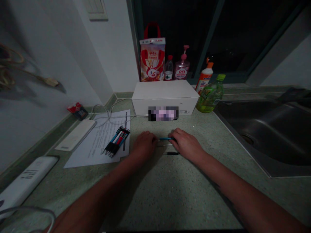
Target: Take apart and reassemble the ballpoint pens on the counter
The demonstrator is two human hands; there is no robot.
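A blue pen barrel [165, 138] lies level between my two hands, just above the counter. My left hand [145, 143] is closed at its left end, fingertips pinched together. At the other end, my right hand [186, 143] has its fingers curled round the barrel. Just below it a thin pale pen refill [167, 145] rests on the counter. Closer to me lies a black pen part [172, 153], its right end near my right hand. Left of my left hand, several click pens [117, 141] in black, blue and red sit in a bundle on printed paper [91, 150].
A white box [165, 90] stands behind my hands, with a blurred-out device [163, 114] against its front. A green bottle [211, 95] stands beside it, left of the metal sink [264, 129]. A white power bank [75, 135] and a power strip [28, 179] lie at left.
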